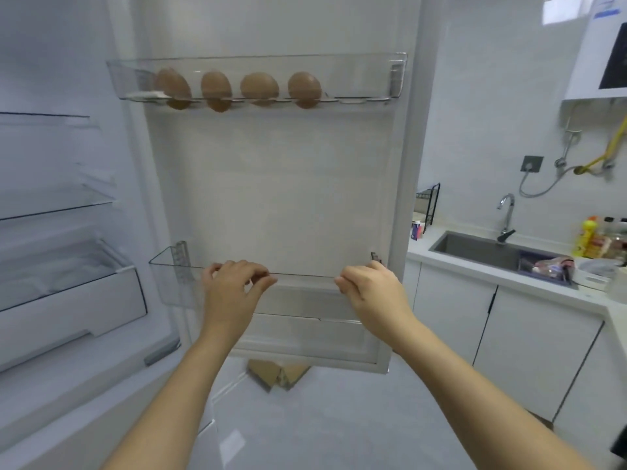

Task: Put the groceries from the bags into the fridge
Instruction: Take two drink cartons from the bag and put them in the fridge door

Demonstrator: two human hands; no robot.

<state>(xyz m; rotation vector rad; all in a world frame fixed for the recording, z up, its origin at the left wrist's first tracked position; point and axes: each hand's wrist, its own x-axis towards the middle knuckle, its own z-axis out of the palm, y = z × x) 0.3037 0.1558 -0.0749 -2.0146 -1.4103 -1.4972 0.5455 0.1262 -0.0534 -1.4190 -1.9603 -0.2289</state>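
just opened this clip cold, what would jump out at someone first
Two bare hands, the left hand and the right hand, reach to the front rim of a clear door bin low on the open fridge door, fingers curled over its edge. Above, four brown eggs sit in a row in the top door rack. To the right, a grey sink is set into a white counter.

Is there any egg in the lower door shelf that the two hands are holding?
No. The lower door shelf, gripped by the left hand and right hand, looks bare; the four eggs sit in the upper door shelf.
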